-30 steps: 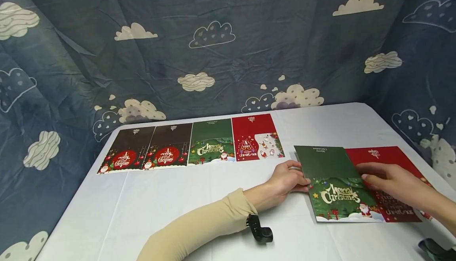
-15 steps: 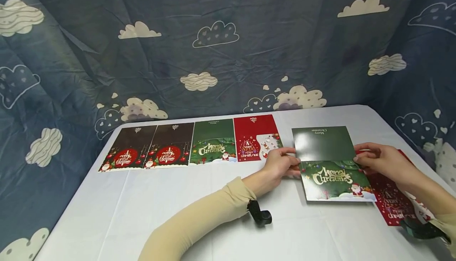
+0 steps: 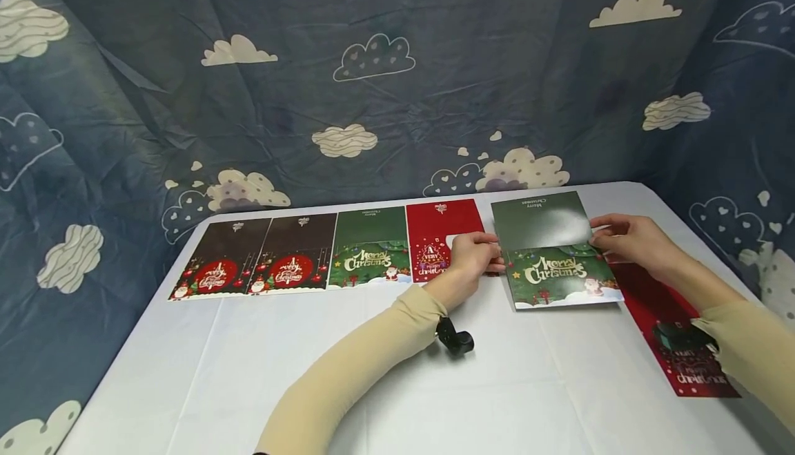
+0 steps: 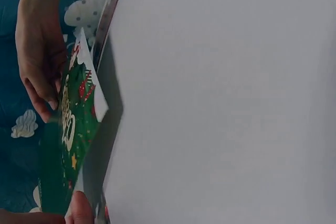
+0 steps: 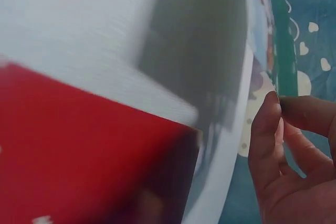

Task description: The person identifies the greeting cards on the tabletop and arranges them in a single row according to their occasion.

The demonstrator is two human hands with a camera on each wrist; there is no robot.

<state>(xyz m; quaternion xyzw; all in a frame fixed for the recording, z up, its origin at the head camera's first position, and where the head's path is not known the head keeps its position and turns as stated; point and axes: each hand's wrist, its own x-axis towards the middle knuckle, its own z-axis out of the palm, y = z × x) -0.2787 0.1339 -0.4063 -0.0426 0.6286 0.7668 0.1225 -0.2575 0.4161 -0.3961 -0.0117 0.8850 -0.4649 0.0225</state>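
A green Merry Christmas card [image 3: 549, 251] with a Santa and snow along its lower edge is held up over the table, its shadow falling beneath in the left wrist view. My left hand [image 3: 473, 258] pinches its left edge. At the right edge, my right hand [image 3: 630, 241] pinches it between thumb and fingertips; the right wrist view shows this grip on the green edge [image 5: 287, 56]. Below my right forearm lies a red Christmas card [image 3: 652, 324], partly hidden by the sleeve and wrist camera. My left hand overlaps another red card [image 3: 444, 220] behind it.
Two dark brown cards [image 3: 214, 262], a green card [image 3: 370, 251] and that red card lie side by side along the back of the white table [image 3: 435, 400]. A blue cloth with clouds [image 3: 373, 110] hangs behind and at the sides.
Both hands have moved the green card up off the red card, then left and toward the back, beside the row. The right hand now grips its right edge, and more of the red card shows.
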